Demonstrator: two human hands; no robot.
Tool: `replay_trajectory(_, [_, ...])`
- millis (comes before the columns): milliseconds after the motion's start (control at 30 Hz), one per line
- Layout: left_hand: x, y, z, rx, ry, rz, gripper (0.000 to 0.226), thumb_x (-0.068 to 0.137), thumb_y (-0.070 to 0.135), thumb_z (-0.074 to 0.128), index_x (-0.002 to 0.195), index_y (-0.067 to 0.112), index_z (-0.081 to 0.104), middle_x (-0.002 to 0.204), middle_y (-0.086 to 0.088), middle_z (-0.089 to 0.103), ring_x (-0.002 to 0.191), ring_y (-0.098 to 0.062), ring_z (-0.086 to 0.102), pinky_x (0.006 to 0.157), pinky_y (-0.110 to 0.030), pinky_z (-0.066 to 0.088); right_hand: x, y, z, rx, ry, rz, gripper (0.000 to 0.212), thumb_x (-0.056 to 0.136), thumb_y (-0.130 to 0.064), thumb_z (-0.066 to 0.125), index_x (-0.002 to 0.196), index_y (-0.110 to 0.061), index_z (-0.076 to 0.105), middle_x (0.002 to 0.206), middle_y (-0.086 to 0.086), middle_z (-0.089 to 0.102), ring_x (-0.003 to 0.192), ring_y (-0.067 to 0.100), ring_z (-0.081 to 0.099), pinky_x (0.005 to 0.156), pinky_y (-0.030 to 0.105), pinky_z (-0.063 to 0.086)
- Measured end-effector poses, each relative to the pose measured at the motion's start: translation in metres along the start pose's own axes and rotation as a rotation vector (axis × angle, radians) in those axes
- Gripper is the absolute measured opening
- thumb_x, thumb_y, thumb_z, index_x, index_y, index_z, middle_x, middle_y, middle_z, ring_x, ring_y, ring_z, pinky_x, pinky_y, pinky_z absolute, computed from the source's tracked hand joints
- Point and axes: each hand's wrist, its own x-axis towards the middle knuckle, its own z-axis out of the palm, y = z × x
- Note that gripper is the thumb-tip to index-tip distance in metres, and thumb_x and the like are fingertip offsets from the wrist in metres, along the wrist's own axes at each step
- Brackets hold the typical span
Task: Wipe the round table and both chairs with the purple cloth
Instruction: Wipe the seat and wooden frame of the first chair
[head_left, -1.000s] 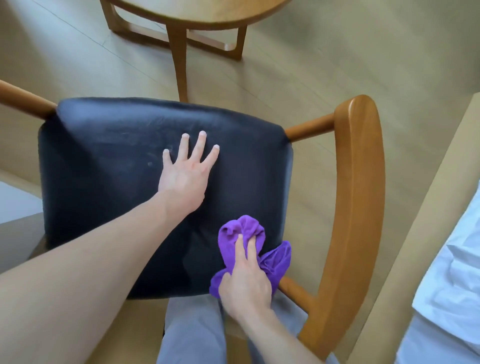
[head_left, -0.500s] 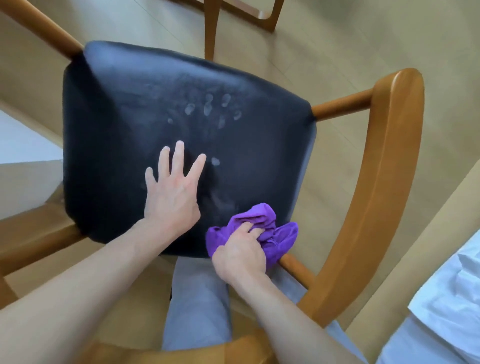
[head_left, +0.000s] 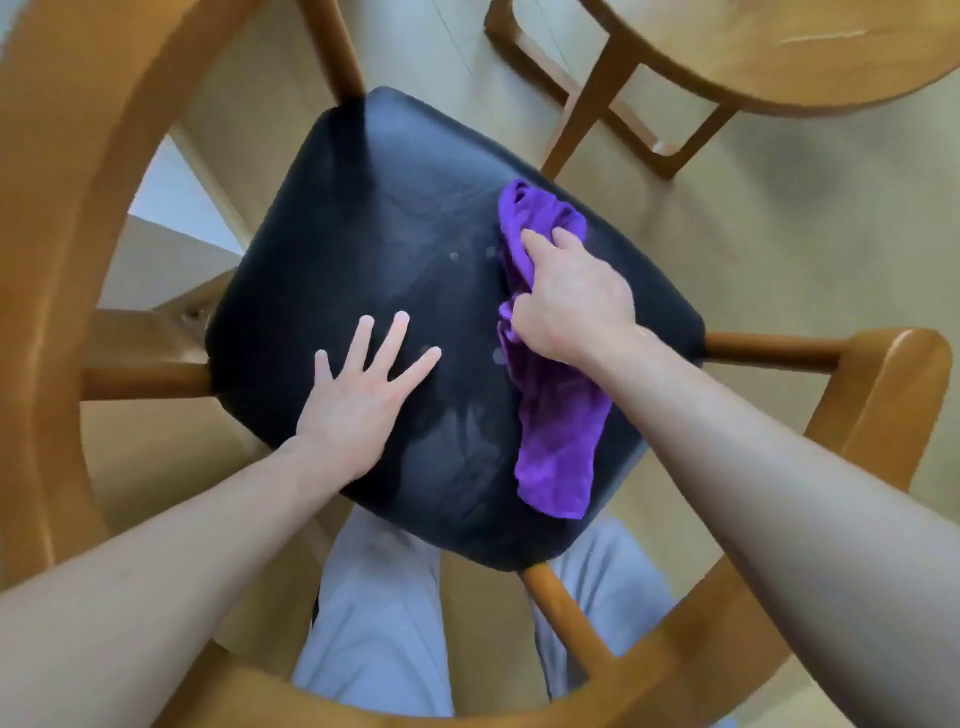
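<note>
A wooden chair with a black padded seat (head_left: 374, 218) fills the middle of the head view, its curved wooden back rail (head_left: 57, 270) wrapping round the left and bottom. My left hand (head_left: 358, 400) rests flat on the near left part of the seat, fingers spread. My right hand (head_left: 571, 301) grips the purple cloth (head_left: 561, 415) on the right side of the seat. The cloth trails from the far right edge back toward me. Faint smears and finger marks show on the seat. The round wooden table (head_left: 779, 57) is at the top right.
The table's wooden legs and base bar (head_left: 587, 109) stand just beyond the chair. Pale wood floor (head_left: 779, 234) lies to the right. My legs in grey trousers (head_left: 379, 623) are under the near edge of the seat.
The view swung over the chair. My right hand has carried the cloth from the near edge to the far right of the seat, the cloth now stretched out. My left hand stays flat on the seat.
</note>
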Motion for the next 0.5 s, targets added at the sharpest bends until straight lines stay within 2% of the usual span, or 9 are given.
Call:
replay_trajectory(67, [0.0,0.001,0.002,0.009,-0.004,-0.008,0.125,0.084,0.013,0.075,0.156,0.041,-0.023,0.163,-0.006,-0.036,0.155,-0.041,-0.013,0.114,-0.062,0.034,-0.014,-0.009,0.038,-0.193,-0.126,-0.067,0.074,0.09,-0.024,0.056,0.156,-0.021,0.024,0.161,0.018,0.021,0.108,0.037,0.063,0.074,0.038,0.045])
replay_trajectory(133, [0.0,0.003,0.004,0.004,0.008,-0.024,0.126,0.084,0.013,0.076,0.156,0.042,-0.023,0.163,-0.004,-0.037,0.155,-0.039,-0.013,0.115,-0.062,0.033,-0.05,-0.003,0.077,-0.356,-0.151,-0.173,0.086,0.091,-0.022,0.053,0.162,-0.019,0.006,0.166,0.028,-0.003,0.081,0.031,0.065,0.056,0.031,0.04])
replay_trajectory(200, [-0.003,0.005,0.002,-0.014,-0.003,-0.044,0.12,0.087,0.008,0.071,0.157,0.043,-0.02,0.163,-0.003,-0.038,0.156,-0.038,-0.015,0.117,-0.063,0.03,-0.094,0.015,0.102,-0.456,-0.228,-0.33,0.083,0.092,-0.02,0.05,0.163,-0.018,0.006,0.164,0.032,-0.008,0.063,0.024,0.052,0.048,0.028,0.026])
replay_trajectory(267, [-0.008,0.013,-0.002,-0.075,-0.013,-0.079,0.115,0.088,0.0,0.064,0.158,0.044,-0.017,0.163,-0.002,-0.037,0.155,-0.036,-0.017,0.118,-0.064,0.028,-0.121,0.041,0.107,-0.5,-0.37,-0.458,0.077,0.092,-0.02,0.05,0.161,-0.02,0.015,0.166,0.027,-0.008,0.074,0.027,0.06,0.053,0.031,0.031])
replay_trajectory(333, [-0.014,0.026,-0.006,-0.178,0.018,-0.199,0.109,0.09,-0.002,0.061,0.16,0.043,-0.011,0.166,-0.003,-0.03,0.156,-0.035,-0.013,0.118,-0.062,0.029,-0.116,0.059,0.09,-0.507,-0.466,-0.542,0.062,0.09,-0.021,0.053,0.15,-0.023,0.039,0.168,0.017,0.011,0.09,0.031,0.068,0.058,0.034,0.035])
replay_trajectory(367, [-0.019,0.035,-0.008,-0.278,0.029,-0.299,0.103,0.093,0.002,0.062,0.161,0.041,-0.005,0.168,-0.004,-0.024,0.157,-0.034,-0.009,0.118,-0.06,0.031,-0.108,0.063,0.073,-0.494,-0.469,-0.558,0.048,0.088,-0.022,0.053,0.136,-0.024,0.052,0.16,0.01,0.033,0.094,0.031,0.069,0.059,0.034,0.039])
replay_trajectory(400, [-0.025,0.047,-0.008,-0.405,0.044,-0.416,0.098,0.094,0.008,0.065,0.162,0.038,0.002,0.17,-0.006,-0.017,0.157,-0.034,-0.005,0.117,-0.058,0.032,-0.097,0.064,0.056,-0.48,-0.442,-0.568,0.035,0.085,-0.025,0.054,0.12,-0.025,0.059,0.14,0.002,0.053,0.097,0.031,0.069,0.063,0.035,0.045])
replay_trajectory(467, [-0.039,0.074,-0.008,-0.664,0.081,-0.64,0.092,0.094,0.021,0.07,0.163,0.033,0.01,0.172,-0.006,-0.007,0.157,-0.033,0.0,0.118,-0.056,0.033,-0.073,0.061,0.024,-0.404,-0.349,-0.554,0.024,0.081,-0.035,0.055,0.104,-0.029,0.063,0.109,-0.007,0.065,0.098,0.029,0.067,0.071,0.033,0.049])
replay_trajectory(500, [-0.046,0.089,-0.007,-0.766,0.083,-0.72,0.093,0.093,0.026,0.073,0.163,0.031,0.011,0.172,-0.006,-0.005,0.157,-0.033,0.002,0.12,-0.056,0.032,-0.062,0.056,0.01,-0.34,-0.267,-0.547,0.028,0.081,-0.038,0.054,0.106,-0.03,0.064,0.109,-0.007,0.067,0.101,0.029,0.066,0.075,0.033,0.048])
